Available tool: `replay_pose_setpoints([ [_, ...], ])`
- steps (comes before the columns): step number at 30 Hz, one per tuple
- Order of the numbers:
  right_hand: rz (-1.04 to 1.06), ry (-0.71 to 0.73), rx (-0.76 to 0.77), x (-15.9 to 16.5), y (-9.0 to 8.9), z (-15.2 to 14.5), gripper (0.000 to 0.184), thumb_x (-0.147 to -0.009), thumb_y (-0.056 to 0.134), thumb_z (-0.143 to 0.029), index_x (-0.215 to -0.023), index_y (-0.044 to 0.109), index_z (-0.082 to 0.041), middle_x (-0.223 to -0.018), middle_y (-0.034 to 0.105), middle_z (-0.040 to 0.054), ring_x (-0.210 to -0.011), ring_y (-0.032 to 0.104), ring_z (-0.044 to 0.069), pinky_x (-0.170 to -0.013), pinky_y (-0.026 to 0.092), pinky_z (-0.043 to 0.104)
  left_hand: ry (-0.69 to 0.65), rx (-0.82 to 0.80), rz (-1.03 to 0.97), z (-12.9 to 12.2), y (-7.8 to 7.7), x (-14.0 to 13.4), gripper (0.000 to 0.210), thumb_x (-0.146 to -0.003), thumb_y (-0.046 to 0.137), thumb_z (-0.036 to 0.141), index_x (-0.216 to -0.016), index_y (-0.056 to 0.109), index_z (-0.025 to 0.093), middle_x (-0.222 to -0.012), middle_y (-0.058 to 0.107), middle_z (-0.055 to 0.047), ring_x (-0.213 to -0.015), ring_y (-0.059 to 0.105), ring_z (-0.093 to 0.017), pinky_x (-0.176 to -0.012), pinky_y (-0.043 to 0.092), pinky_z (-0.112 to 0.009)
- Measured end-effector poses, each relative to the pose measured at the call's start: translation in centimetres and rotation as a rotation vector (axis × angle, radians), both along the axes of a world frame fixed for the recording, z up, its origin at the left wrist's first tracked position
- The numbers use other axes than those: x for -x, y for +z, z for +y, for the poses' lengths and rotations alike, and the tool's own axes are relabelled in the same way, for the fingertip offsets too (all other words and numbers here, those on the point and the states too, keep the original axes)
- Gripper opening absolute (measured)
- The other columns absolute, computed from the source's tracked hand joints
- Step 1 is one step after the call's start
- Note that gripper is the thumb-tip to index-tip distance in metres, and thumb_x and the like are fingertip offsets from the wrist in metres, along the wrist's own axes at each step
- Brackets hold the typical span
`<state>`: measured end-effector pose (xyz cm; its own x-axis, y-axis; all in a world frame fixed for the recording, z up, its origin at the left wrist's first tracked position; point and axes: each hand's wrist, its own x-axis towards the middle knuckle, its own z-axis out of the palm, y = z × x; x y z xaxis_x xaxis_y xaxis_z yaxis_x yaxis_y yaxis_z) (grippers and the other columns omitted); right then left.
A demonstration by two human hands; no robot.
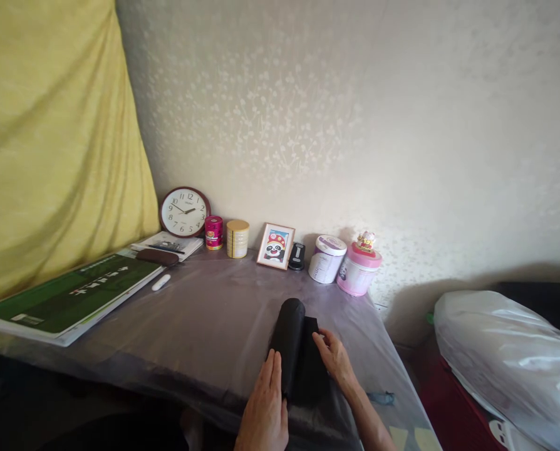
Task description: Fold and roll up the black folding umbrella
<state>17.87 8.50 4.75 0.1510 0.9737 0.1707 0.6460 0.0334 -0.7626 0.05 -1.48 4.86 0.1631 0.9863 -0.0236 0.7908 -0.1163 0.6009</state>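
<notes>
A black roll point(289, 338) lies lengthwise on the table near its front edge, with a flat black flap point(311, 369) spreading from its right side. I cannot tell what the roll is made of or holds. My left hand point(265, 401) grips its near left side, fingers straight and close together along it, thumb by the near end. On the flap's right edge, my right hand point(334, 357) has its thumb and fingers closed in a pinch.
Plastic sheeting covers the table point(205, 313). Along the wall stand a clock point(185, 213), a pink tin point(213, 233), a yellow can point(237, 239), a framed panda picture point(275, 246), a white tub point(327, 260) and a pink tub point(357, 270). A green book point(73, 294) lies left.
</notes>
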Motion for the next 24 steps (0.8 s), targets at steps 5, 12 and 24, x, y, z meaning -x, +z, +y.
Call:
replay_pose_setpoints([
  [5,0.030,0.021,0.046,1.3,0.1,0.0,0.043,-0.071,0.055,-0.045,-0.102,0.063,-0.017,-0.076,0.068,0.0049,-0.079,0.064,0.025,-0.067,0.048,0.032,0.001,-0.016,-0.013,-0.1,0.1,0.0,0.067,-0.075,0.031,0.011,-0.139,0.011,0.004,-0.149,0.011,-0.010,-0.136,0.016,-0.018,-0.111,0.024,-0.034],
  [12,0.106,0.085,0.075,4.6,1.0,0.4,0.043,-0.072,0.056,-0.035,-0.111,0.059,-0.015,-0.093,0.067,0.0088,-0.095,0.062,0.024,-0.078,0.048,0.031,0.023,-0.015,-0.110,0.1,-0.5,0.3,0.072,-0.072,0.034,0.014,-0.140,0.011,0.006,-0.149,0.014,-0.010,-0.136,0.016,-0.018,-0.111,0.023,-0.034],
  [24,0.030,0.194,0.046,7.3,2.5,0.5,0.034,-0.071,0.055,-0.029,-0.101,0.059,-0.014,-0.056,0.050,-0.0048,-0.056,0.050,0.014,-0.055,0.037,0.025,0.025,-0.044,-0.027,0.7,-1.7,1.4,0.068,-0.074,0.035,0.017,-0.138,0.015,0.001,-0.147,0.022,-0.014,-0.134,0.024,-0.019,-0.110,0.025,-0.034],
])
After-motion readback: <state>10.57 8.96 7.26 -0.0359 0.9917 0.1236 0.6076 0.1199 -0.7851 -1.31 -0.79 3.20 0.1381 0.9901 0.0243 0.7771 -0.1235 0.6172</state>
